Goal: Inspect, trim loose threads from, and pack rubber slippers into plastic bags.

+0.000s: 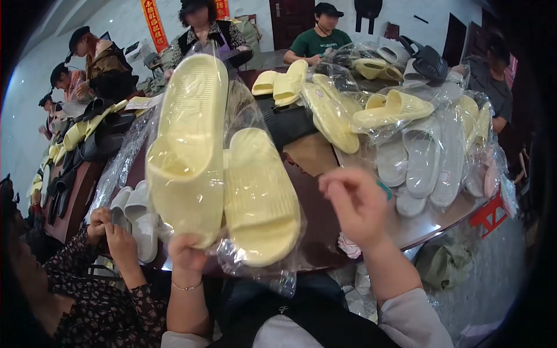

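Note:
My left hand [188, 253] grips the lower end of a clear plastic bag with a pair of pale yellow slippers inside. One yellow slipper [188, 104] shows its footbed; the other slipper [261, 197] beside it shows its ribbed sole. The bag is held up above the table. To the right, my right hand [357, 206] hovers apart from the bag, fingers curled with thumb and forefinger close together. A bit of something teal [384, 189] shows behind that hand; whether the hand holds it cannot be made out.
Bagged yellow slippers [331, 113] and grey slippers [420, 156] are heaped on the dark red table [316, 217] at right. A neighbour's hands [113, 232] work beside grey slippers [142, 220] at left. More people sit around. A red stool [490, 217] stands at right.

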The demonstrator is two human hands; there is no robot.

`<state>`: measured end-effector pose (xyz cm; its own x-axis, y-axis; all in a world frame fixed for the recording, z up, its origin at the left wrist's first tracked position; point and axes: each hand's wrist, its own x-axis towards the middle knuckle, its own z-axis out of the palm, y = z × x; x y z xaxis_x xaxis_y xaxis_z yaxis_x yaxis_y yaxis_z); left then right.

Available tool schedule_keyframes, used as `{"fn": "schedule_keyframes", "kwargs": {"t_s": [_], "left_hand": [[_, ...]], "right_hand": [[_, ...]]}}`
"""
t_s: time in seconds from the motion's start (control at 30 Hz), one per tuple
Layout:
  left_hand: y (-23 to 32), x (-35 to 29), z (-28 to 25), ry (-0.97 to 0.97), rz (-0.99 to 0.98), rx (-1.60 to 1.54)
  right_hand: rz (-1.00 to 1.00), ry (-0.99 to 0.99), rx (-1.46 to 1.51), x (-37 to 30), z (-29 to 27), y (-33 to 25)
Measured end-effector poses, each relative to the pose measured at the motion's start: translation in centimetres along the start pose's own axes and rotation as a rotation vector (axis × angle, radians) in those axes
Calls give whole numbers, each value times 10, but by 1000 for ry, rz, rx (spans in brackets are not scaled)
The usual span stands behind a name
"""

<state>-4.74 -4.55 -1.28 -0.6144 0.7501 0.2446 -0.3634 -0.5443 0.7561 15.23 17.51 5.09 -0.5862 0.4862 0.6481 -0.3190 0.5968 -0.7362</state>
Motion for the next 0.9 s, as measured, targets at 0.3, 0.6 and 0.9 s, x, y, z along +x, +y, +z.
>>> {"fn": "schedule_keyframes", "kwargs": {"t_s": [0.3,0.6,0.9], "left_hand": [[-10,-26,-34,-99,-86,-170],[21,18,-48,-40,-105,4],[30,-12,-55,52,-45,219]], "right_hand": [[27,167,137,24,1,30],[273,-283,550,83,-27,59],[144,-1099,-313,84,-16,11]]}}
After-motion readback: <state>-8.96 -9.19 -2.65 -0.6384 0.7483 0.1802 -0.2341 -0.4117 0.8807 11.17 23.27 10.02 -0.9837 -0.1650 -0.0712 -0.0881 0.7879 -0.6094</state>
